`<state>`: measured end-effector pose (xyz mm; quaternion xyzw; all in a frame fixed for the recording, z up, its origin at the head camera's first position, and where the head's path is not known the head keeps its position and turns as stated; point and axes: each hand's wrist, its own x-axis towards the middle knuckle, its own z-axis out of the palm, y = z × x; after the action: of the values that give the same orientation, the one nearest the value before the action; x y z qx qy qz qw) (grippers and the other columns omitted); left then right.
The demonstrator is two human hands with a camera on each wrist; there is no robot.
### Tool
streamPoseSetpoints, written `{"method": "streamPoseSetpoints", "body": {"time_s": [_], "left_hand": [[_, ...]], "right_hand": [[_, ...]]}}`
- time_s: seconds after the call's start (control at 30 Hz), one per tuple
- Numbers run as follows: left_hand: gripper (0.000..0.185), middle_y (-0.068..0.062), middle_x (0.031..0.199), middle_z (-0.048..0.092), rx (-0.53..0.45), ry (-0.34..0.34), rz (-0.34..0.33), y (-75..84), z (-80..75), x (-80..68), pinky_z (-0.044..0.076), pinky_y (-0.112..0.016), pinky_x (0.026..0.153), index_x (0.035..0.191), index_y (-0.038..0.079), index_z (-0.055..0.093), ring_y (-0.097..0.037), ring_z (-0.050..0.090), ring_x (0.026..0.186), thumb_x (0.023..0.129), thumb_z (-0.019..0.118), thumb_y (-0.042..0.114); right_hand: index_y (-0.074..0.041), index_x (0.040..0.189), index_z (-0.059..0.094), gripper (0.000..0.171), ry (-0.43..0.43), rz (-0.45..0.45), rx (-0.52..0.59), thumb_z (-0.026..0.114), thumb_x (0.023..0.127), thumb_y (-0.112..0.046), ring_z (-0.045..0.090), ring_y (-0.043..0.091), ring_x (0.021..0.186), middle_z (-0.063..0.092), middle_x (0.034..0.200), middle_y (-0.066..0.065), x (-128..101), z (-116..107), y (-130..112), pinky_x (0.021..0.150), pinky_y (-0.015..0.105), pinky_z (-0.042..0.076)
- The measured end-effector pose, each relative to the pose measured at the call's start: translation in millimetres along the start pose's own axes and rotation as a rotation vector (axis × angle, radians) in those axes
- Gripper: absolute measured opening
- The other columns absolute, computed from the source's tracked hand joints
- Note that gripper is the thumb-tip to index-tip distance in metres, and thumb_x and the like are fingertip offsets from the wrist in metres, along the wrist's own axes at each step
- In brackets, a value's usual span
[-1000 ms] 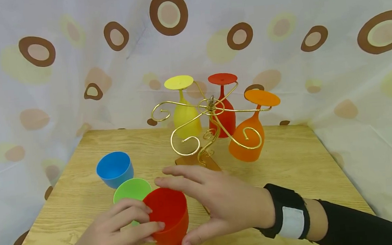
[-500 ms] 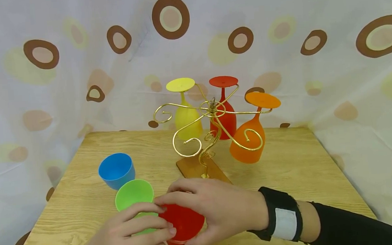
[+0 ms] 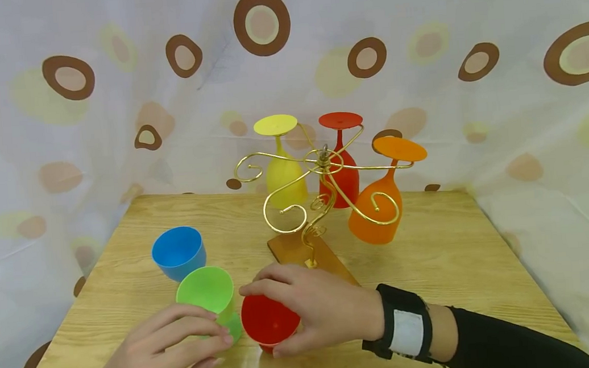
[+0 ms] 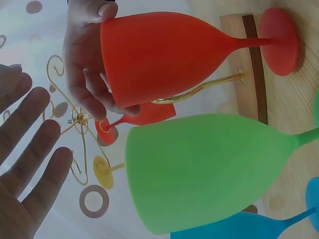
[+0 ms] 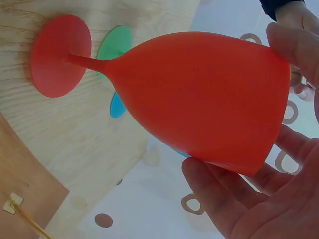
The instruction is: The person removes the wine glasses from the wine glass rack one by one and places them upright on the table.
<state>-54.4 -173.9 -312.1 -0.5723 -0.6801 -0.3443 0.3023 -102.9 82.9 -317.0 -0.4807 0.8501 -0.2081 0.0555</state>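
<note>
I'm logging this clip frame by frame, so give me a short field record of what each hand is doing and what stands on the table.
right hand: grips the bowl of the red goblet, which stands upright on the table
left hand: fingers straight, holding nothing, beside the green goblet
blue goblet: upright, behind the green one
rack: gold wire on a wooden base, with a yellow goblet, a second red goblet and an orange goblet hanging upside down
</note>
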Motion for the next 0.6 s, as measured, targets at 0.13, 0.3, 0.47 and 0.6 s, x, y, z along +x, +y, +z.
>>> {"method": "streamPoseSetpoints", "body": {"time_s": [0.13, 0.3, 0.47, 0.6], "left_hand": [[0.019, -0.004, 0.098, 0.065, -0.004, 0.002, -0.014, 1.4, -1.1, -0.3, 0.049, -0.021, 0.082, 0.100, 0.006, 0.069, -0.019, 0.059, 0.090, 0.083, 0.068, 0.015], [0.022, -0.003, 0.101, 0.065, -0.014, -0.005, -0.029, 0.6, -1.0, -1.7, 0.048, -0.021, 0.083, 0.102, 0.005, 0.068, -0.019, 0.058, 0.091, 0.082, 0.069, 0.015], [0.023, -0.003, 0.101, 0.065, -0.019, -0.007, -0.041, 0.7, -1.5, -1.8, 0.049, -0.020, 0.083, 0.103, 0.005, 0.068, -0.018, 0.058, 0.091, 0.083, 0.069, 0.015], [0.024, -0.003, 0.101, 0.065, -0.013, -0.018, -0.049, 0.2, -1.4, -3.9, 0.048, -0.020, 0.084, 0.104, 0.006, 0.068, -0.018, 0.058, 0.092, 0.083, 0.069, 0.016]], "right_hand": [[-0.033, 0.135, 0.036, 0.071, -0.004, 0.013, 0.022, 0.059, 0.075, -0.063, 0.044, 0.003, 0.105, 0.043, 0.124, -0.013, 1.5, 5.1, 2.2, 0.076, 0.014, 0.047], [-0.034, 0.135, 0.036, 0.070, -0.003, 0.039, 0.040, 0.060, 0.075, -0.063, 0.045, 0.003, 0.105, 0.042, 0.125, -0.014, 1.7, 7.5, 4.2, 0.076, 0.014, 0.047], [-0.034, 0.135, 0.036, 0.070, -0.016, 0.057, 0.056, 0.064, 0.075, -0.058, 0.045, 0.004, 0.105, 0.041, 0.125, -0.014, 1.8, 8.6, 5.3, 0.075, 0.015, 0.047], [-0.033, 0.135, 0.036, 0.070, -0.028, 0.062, 0.065, 0.064, 0.076, -0.057, 0.045, 0.004, 0.105, 0.041, 0.127, -0.013, 2.0, 10.0, 5.5, 0.076, 0.015, 0.047]]}}
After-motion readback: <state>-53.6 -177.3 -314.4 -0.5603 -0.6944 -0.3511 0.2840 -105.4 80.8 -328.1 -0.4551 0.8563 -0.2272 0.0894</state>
